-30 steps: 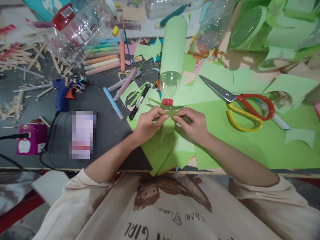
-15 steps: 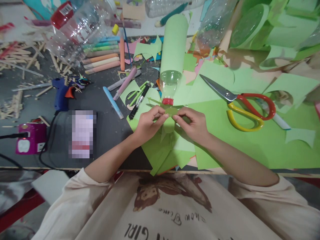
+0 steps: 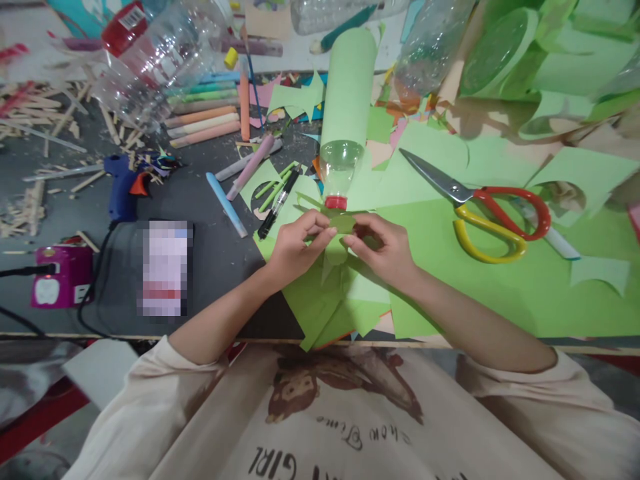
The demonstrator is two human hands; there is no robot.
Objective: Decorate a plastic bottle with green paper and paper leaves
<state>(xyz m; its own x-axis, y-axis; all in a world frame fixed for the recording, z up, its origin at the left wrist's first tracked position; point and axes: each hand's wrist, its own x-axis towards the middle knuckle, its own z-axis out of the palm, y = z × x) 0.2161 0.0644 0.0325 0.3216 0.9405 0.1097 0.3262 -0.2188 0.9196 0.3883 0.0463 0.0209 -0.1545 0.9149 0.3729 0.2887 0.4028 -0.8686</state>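
Note:
Between my two hands is a small piece of green paper (image 3: 341, 225), just below the red cap of a plastic bottle (image 3: 342, 163). My left hand (image 3: 303, 243) pinches the paper's left side between thumb and fingers. On the right side, my right hand (image 3: 383, 245) has its index finger at the paper's edge, with the thumb slightly apart below. Light green paper covers most of the bottle, which lies with its cap toward me. Under my hands lie overlapping sheets and scraps of green paper (image 3: 320, 317).
Large scissors (image 3: 465, 193) with red and yellow handles lie open at right on green sheets. On the left are a blue glue gun (image 3: 123, 190), a phone (image 3: 165, 267) and a purple power adapter (image 3: 63, 277). Chalk sticks (image 3: 205, 123), a black pen (image 3: 280, 203) and clear bottles (image 3: 170, 60) lie farther back.
My right thumb has drawn slightly away from my right fingers, and the small paper looks tilted differently. My left hand keeps its pinch in nearly the same place.

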